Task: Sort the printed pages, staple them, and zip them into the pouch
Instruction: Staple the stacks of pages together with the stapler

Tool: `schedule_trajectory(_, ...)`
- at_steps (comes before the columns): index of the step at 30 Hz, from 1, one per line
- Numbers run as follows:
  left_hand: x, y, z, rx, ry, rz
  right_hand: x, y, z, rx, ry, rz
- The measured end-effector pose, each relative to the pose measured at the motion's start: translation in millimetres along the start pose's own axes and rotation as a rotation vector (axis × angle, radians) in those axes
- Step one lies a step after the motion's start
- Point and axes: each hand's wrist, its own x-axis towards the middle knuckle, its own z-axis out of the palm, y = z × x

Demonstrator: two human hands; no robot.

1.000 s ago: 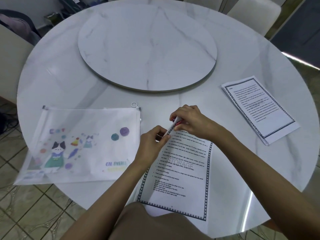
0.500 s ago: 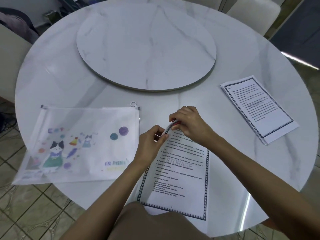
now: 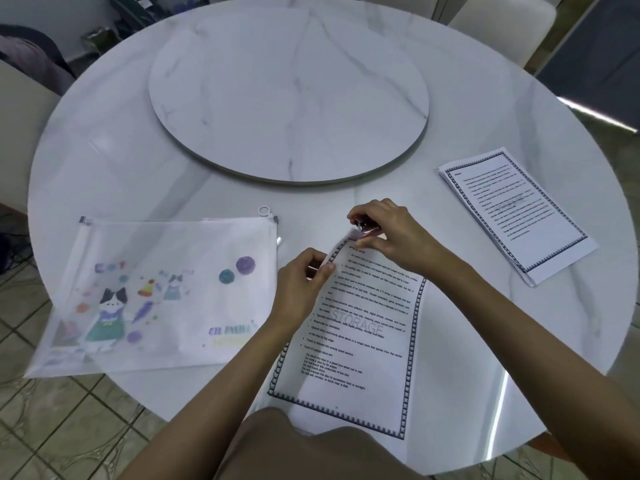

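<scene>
Right hand (image 3: 393, 233) has tipped up, gripping what seems a stapler (image 3: 364, 227) on the corner of the pages (image 3: 363, 327). Left hand (image 3: 303, 285) pinches their edge; keep sheets flush.

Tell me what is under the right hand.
A small stapler at the top corner of the pages. The right hand covers most of it; whether it bites the paper is hidden.

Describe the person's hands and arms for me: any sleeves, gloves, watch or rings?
Both are bare. The left hand and right hand wear no gloves, and no ring shows on the fingers in view. The left forearm and right forearm carry no sleeve, watch or bracelet up to the frame's edge. The only clothing in view is a tan garment at the bottom centre.
</scene>
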Motion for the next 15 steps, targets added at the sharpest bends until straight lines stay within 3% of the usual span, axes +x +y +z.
schedule_trajectory(8,4.0,-21.3,12.0,-0.051,0.149,-0.179,-35.9,16.4,-2.3,0.362,0.246,0.231)
schedule_trajectory(15,9.2,-22.9,41.0,-0.065,0.267,-0.238,-90.2,63.2,21.1,0.347,0.347,0.355)
